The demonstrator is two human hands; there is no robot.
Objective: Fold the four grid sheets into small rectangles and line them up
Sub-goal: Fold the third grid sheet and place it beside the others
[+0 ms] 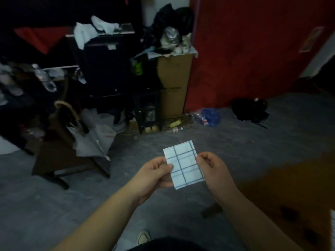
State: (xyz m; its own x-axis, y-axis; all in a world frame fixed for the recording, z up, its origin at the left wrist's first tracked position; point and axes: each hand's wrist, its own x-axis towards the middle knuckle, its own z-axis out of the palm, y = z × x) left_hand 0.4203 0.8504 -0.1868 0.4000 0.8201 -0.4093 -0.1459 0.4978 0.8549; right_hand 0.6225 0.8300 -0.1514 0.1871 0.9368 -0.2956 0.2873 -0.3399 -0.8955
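Cropped white sliver (333,223) (perhaps paper)

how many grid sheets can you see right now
1. The grid sheet is pinched at its side edges between the left hand and the right hand. Others may be out of frame.
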